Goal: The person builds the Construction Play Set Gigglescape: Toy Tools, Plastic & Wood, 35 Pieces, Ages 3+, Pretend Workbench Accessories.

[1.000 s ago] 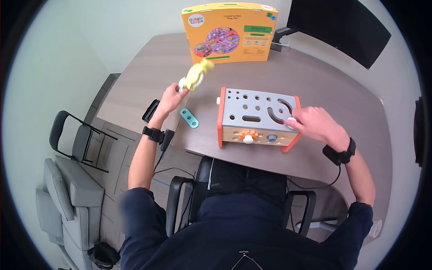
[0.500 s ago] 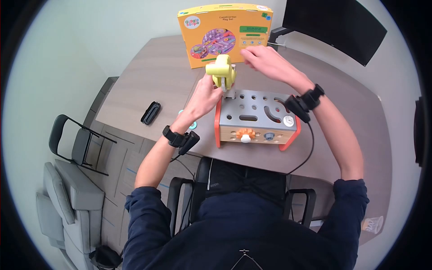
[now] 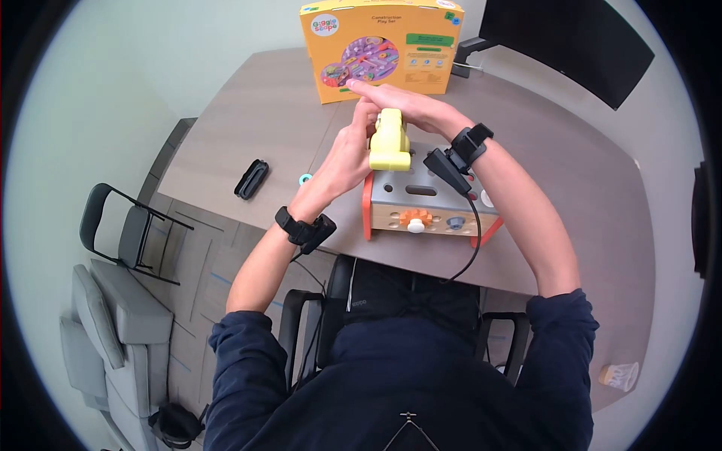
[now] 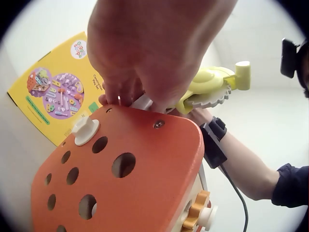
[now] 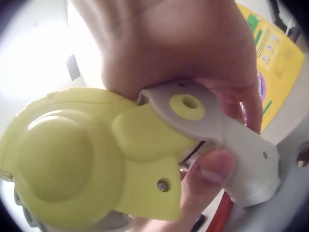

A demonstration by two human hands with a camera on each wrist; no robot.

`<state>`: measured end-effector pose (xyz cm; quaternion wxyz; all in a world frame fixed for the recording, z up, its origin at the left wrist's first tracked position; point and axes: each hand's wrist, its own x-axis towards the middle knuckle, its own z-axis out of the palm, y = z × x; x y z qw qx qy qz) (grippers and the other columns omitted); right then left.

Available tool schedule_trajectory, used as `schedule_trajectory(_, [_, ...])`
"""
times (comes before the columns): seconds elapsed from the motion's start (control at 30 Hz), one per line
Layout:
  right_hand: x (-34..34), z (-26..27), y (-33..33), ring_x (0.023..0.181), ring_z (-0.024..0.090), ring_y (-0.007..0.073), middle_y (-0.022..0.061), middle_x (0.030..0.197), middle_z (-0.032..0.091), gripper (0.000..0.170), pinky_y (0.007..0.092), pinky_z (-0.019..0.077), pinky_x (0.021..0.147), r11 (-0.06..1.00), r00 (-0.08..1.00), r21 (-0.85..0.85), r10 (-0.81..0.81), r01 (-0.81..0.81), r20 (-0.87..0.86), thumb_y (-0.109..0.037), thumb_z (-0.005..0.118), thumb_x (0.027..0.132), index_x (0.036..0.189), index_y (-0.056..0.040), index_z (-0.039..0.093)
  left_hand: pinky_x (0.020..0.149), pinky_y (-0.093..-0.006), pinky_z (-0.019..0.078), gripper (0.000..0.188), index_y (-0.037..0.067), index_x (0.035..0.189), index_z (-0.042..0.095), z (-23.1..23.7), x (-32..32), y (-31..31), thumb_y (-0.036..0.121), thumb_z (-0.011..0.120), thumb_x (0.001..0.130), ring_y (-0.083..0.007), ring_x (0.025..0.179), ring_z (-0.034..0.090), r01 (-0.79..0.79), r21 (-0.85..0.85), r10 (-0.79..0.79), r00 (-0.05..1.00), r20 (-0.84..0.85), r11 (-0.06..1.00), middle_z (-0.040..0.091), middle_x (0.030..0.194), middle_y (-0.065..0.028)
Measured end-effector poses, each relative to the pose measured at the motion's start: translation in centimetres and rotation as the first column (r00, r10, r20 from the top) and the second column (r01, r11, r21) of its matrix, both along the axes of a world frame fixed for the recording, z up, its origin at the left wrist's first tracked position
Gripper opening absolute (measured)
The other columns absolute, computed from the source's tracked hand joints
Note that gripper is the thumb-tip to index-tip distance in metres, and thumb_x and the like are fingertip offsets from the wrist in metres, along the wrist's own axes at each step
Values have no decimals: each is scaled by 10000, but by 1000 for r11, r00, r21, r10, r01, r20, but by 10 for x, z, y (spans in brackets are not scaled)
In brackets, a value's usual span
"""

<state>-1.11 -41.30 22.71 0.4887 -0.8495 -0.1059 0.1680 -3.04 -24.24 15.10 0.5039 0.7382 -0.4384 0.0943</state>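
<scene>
Over the left end of a toy workbench (image 3: 421,173) sits a yellow toy circular saw (image 3: 391,139) with a grey mount (image 5: 251,169). My left hand (image 3: 347,158) grips that mount from the left; its thumb (image 5: 215,166) presses against the mount's side in the right wrist view. Reaching across behind the saw, my right hand (image 3: 414,107) lies with its palm heel against the top of the mount and its fingers pointing left. Its fingertips are mostly hidden. The bench has a grey top and orange-red end panels (image 4: 154,193).
A yellow play-set box (image 3: 383,49) stands at the back, with a monitor (image 3: 568,45) right of it. On the bench are an orange gear (image 3: 416,218) and a white knob (image 3: 487,198). A black case (image 3: 252,179) and a partly hidden teal strip (image 3: 304,179) lie left.
My left hand has carried the saw rightward onto the bench's left end. My right hand has left the white knob and moved up and left to the saw.
</scene>
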Motion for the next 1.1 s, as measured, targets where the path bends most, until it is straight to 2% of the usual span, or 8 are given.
schedule_trajectory(0.13, [-3, -7, 0, 795, 552, 112, -24, 843, 613, 531, 312, 447, 776, 995, 995, 6, -96, 96, -11, -531, 424, 1100, 917, -97, 669, 866, -470, 577, 529, 77, 1371, 359, 0, 1, 1, 86, 673, 945, -445, 994, 743, -20, 61, 23, 998, -58, 998, 722, 1093, -226])
schedule_trajectory(0.4, [15, -27, -9, 753, 529, 96, -35, 807, 594, 380, 314, 448, 730, 995, 981, -83, -36, 53, 189, -369, 463, 1067, 865, -95, 634, 870, -484, 569, 446, 34, 1307, 411, 6, 2, 3, 73, 696, 968, -432, 987, 748, -31, 120, 33, 999, -17, 992, 745, 1114, -234])
schedule_trajectory(0.53, [20, -29, -11, 873, 683, 246, 138, 993, 754, 444, 415, 529, 792, 986, 966, -17, -158, 165, 206, -380, 493, 1028, 1002, 4, 715, 1061, -491, 497, 580, 32, 1465, 370, 19, 1, 20, 24, 645, 954, -433, 1253, 635, 76, 191, -70, 997, -36, 979, 653, 1355, -257])
schedule_trajectory(0.6, [11, -26, -14, 891, 695, 268, 153, 1001, 761, 456, 421, 532, 817, 962, 911, -29, -247, 271, 330, -395, 494, 1029, 1023, 3, 716, 1197, -502, 412, 761, 63, 1580, 300, 18, -3, 40, -58, 610, 896, -428, 1447, 507, 74, 207, -93, 992, 85, 976, 572, 1505, -251])
schedule_trajectory(0.7, [-28, -19, -28, 963, 697, 277, 150, 1059, 745, 412, 410, 530, 876, 923, 828, -60, -312, 381, 466, -372, 507, 1053, 1105, -4, 685, 1265, -516, 330, 815, 85, 1628, 304, -22, 3, 86, -113, 554, 878, -411, 1536, 380, -70, 328, 84, 996, -27, 942, 474, 1603, -228])
schedule_trajectory(0.77, [-57, -21, -41, 987, 689, 266, 135, 1085, 729, 356, 403, 526, 892, 902, 780, -69, -328, 426, 532, -328, 528, 1063, 1139, -9, 667, 1245, -501, 365, 704, 69, 1563, 441, -64, 13, 123, -108, 515, 885, -397, 1543, 381, -188, 604, 125, 981, 145, 774, 491, 1600, -199])
schedule_trajectory(0.87, [-105, -11, -47, 981, 668, 245, 118, 1079, 695, 266, 387, 521, 890, 903, 823, -48, -365, 427, 436, -253, 561, 1067, 1153, -15, 642, 1201, -490, 410, 586, 73, 1483, 549, -114, 8, 160, -44, 577, 909, -401, 1463, 472, -333, 704, 114, 933, 341, 628, 528, 1564, -171])
schedule_trajectory(1.1, [-155, -12, -48, 903, 641, 222, 113, 996, 671, 216, 388, 513, 820, 943, 873, -102, -247, 316, 420, -194, 576, 1065, 1159, -1, 608, 969, -472, 500, 387, 72, 1384, 629, -101, -12, 161, 151, 657, 1006, -316, 1179, 608, -394, 711, 182, 916, 358, 583, 631, 1290, -116])
